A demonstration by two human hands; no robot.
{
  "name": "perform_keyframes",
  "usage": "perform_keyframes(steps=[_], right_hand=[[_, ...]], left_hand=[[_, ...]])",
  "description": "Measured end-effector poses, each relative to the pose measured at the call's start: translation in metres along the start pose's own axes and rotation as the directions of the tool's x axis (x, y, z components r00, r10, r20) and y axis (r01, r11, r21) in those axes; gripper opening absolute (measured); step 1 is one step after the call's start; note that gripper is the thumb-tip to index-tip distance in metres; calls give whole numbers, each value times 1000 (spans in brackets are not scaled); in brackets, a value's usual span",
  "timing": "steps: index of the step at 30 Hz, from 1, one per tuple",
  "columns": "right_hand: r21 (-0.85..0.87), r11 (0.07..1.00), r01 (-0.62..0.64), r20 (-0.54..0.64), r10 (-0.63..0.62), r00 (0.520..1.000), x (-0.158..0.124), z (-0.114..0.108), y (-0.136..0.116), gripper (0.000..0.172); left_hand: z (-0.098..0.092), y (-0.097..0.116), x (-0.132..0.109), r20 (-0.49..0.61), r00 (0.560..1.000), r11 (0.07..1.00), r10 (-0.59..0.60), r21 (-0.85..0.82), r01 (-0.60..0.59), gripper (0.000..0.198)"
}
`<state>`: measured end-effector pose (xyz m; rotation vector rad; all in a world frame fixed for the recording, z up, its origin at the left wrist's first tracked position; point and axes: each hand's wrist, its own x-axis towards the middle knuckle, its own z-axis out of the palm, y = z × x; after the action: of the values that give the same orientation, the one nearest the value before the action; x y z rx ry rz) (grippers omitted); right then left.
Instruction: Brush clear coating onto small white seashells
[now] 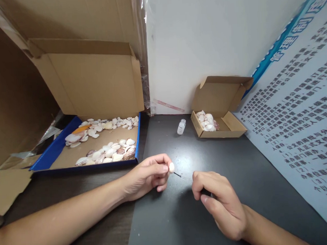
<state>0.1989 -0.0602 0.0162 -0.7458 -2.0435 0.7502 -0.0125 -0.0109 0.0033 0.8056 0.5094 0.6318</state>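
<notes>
Between the thumb and fingers of my left hand (152, 173) is a small pale shell (171, 167). My right hand (219, 199) is closed around the dark handle of a thin brush (178, 175), whose dark tip points left and reaches the shell's lower right edge. Whether tip and shell actually touch is hard to tell. Behind both hands a small clear glass bottle (181, 126) stands uncapped on the dark grey mat.
At the left, an open blue-edged cardboard box (72, 150) holds many shells in groups. A smaller open cardboard box (223, 133) with white shells (206, 121) sits at the back right. A printed board (302, 131) leans along the right side.
</notes>
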Motion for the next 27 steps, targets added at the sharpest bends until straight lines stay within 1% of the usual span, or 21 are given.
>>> perform_keyframes(steps=[5,11,15,19,23,27], right_hand=[[-13,999,-33,34,33,999,2,0,-1,13],[-8,1000,-28,16,28,999,3,0,-1,13],[-4,999,-33,11,33,999,2,0,0,13],[20,999,-24,17,24,1000,0,0,1,13],[32,999,-14,27,13,1000,0,0,2,13],[21,1000,-17,60,15,998,0,0,1,13]], left_hand=[[2,1,0,-13,1000,1000,3,-11,-3,16],[2,1,0,-12,1000,1000,-26,-6,26,15],[1,0,1,-11,1000,1000,-22,0,22,17],[1,-1,0,13,999,999,-30,27,30,17],[0,-2,-1,13,999,998,-40,55,39,14],[-1,-4,-1,18,999,995,-44,94,42,13]])
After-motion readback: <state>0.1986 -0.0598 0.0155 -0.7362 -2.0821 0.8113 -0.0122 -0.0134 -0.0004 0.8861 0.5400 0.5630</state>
